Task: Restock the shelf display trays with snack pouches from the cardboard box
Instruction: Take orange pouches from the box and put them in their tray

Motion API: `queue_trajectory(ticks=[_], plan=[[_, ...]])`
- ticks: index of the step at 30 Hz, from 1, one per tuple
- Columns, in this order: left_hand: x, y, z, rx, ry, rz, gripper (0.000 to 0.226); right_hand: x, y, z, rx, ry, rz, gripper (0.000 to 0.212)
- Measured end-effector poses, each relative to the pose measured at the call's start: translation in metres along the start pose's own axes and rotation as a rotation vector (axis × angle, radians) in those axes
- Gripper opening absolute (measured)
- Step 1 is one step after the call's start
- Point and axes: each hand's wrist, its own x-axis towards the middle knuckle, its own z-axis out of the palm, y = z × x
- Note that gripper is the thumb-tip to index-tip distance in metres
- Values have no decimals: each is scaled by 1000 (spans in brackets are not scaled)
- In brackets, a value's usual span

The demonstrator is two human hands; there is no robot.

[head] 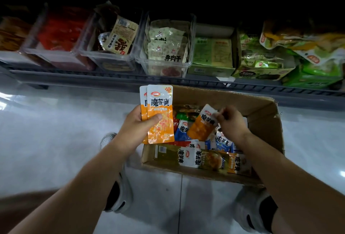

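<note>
Left hand (139, 122) is gripping two orange pouches (160, 114), fingers curled round them; right hand (230, 120) is pinching a third pouch (203, 123) by its top edge over the cardboard box (265, 114).

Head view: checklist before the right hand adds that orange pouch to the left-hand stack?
1. Left hand grips the orange stack, thumb across the front: ok.
2. Right hand pinches the loose orange pouch at its top corner: ok, a small hold.
3. Loose orange pouch free of the other pouches in the cardboard box: cannot tell, its lower end overlaps them.
4. Same print as the orange stack: ok, orange and white on both.
5. Destination tray on the shelf: cannot tell, too dim.
</note>
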Motion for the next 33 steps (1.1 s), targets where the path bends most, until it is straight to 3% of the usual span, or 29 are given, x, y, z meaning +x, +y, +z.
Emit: queue_trajectory(ticks=[8, 16, 20, 26, 30, 33], plan=[[-11, 3, 7, -44, 16, -3, 32, -37, -70, -41, 371, -143, -82, 14], [-27, 10, 24, -79, -88, 37, 26, -57, -89, -44, 462, -221, -63, 9], [-29, 13, 29, -63, -126, 46, 27, -56, -86, -41, 497, -299, 3, 23], [-29, 16, 45, -20, -229, 16, 41, -60, -90, -16, 413, -321, -89, 18], [-22, 16, 37, 61, -180, 21, 42, -52, -79, -14, 285, -244, -161, 30], [-16, 12, 23, 33, -117, 9, 34, -33, -36, -31, -24, -182, -132, 12]])
